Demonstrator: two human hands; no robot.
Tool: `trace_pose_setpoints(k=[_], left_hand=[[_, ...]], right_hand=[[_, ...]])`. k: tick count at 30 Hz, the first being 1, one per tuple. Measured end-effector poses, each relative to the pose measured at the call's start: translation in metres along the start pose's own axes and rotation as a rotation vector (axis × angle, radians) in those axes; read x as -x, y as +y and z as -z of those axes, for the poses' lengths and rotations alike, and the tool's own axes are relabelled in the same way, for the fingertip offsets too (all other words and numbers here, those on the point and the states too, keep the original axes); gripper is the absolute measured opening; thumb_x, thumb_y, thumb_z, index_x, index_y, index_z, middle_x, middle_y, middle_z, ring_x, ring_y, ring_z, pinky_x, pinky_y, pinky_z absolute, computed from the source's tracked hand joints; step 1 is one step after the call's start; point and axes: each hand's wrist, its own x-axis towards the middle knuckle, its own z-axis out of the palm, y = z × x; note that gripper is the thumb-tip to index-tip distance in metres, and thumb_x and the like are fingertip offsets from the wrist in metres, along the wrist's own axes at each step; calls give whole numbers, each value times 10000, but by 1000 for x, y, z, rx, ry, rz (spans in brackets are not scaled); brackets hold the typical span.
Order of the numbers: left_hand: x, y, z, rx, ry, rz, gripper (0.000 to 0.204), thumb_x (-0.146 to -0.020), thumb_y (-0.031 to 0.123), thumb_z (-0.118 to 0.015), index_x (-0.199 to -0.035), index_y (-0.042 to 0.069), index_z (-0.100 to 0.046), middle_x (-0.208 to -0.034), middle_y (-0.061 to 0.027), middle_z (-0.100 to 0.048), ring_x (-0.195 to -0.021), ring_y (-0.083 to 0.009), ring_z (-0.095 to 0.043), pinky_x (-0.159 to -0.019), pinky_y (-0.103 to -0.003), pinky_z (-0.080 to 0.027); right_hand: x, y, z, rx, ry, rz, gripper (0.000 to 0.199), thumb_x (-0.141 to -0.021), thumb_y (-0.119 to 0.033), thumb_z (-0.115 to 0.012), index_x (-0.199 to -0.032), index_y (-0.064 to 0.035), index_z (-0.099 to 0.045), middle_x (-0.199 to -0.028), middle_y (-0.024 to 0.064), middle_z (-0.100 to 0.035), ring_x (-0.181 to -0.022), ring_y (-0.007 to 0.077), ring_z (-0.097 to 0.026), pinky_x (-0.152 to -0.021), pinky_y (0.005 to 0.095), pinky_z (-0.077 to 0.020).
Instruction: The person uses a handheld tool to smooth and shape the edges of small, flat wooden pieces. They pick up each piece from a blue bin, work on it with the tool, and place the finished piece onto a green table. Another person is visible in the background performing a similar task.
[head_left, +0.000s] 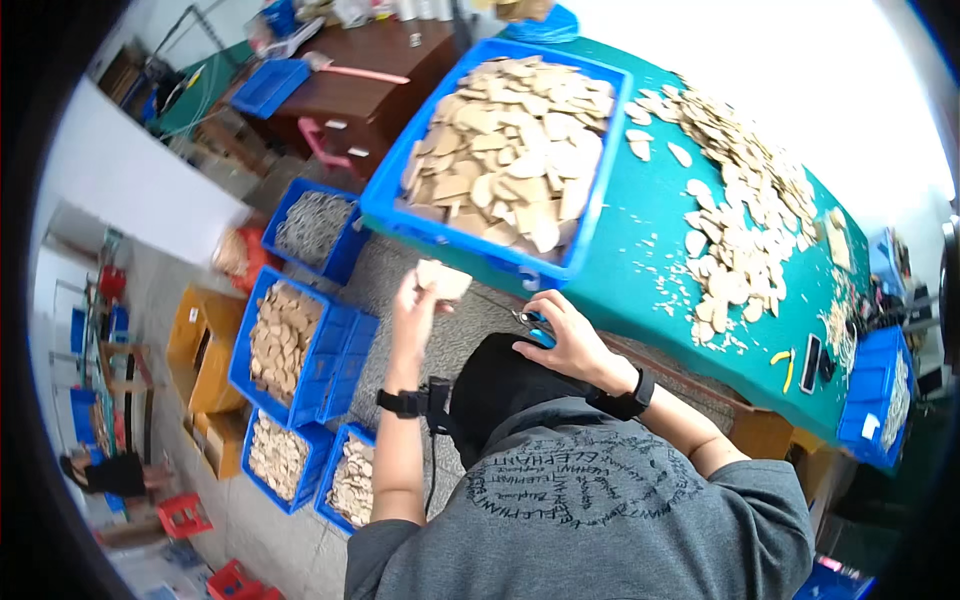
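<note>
- Flat wooden piece (443, 279), pale tan, pinched at the fingertips of the left hand (415, 305); sits just in front of the near edge of the big blue crate (400, 215), above the floor gap.
- Left hand raised, fingers curled round the lower edge of the piece, forearm coming straight up from the bottom of the view, black wristband (405, 402) on the wrist.
- Blue-handled cutter (537, 330) lies under the right hand (565, 335), just right of the wooden piece, close but apart from it.
- Right hand closed over the cutter handles, knuckles up, wrist bent inward; black watch (625, 400) on that wrist.
- Blue crate full of similar wooden cutouts, resting on the green table (640, 270).
- More loose cutouts (735, 225) spread over the table to the right.
- Smaller blue bins (300, 345) of wooden pieces on the floor to the left.
</note>
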Motion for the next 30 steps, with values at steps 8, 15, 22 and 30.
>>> trace_pose_setpoints(k=[8, 15, 22, 30], left_hand=[[-122, -20, -200, -694, 245, -514, 636, -854, 298, -645, -1330, -45, -399, -1308, -248, -465, -1229, -350, -433, -1028, -423, -337], [-87, -113, -468, -607, -687, -628, 518, -808, 273, -672, -1245, 41, -518, -1277, -200, -482, -1216, -336, -435, -1030, -413, -345], [-154, -213, -627, -237, -997, 374, 392, -893, 387, -606, -791, 9, -636, -580, -57, -566, -419, -143, -495, -364, -279, -368], [-158, -192, -671, -541, -984, 187, 285, -878, 264, -612, -959, -7, -575, -678, -46, -568, -524, -125, -512, -461, -249, -406]], right_hand=[[198, 79, 144, 166, 617, -510, 434, -733, -231, -762, -1031, -3, -544, -935, 160, -566, -870, 320, -576, -780, 374, -470], [273, 88, 135, 21, 988, -880, 387, -737, -212, -752, -1014, -8, -575, -916, 127, -607, -822, 244, -613, -754, 347, -494], [279, 72, 145, 215, 1267, -1020, 408, -769, -287, -718, -1060, -42, -573, -1009, 145, -583, -922, 314, -601, -806, 371, -488], [276, 80, 132, 211, 1396, -1268, 444, -803, -319, -675, -1122, -45, -533, -1052, 142, -569, -973, 323, -588, -820, 395, -480]])
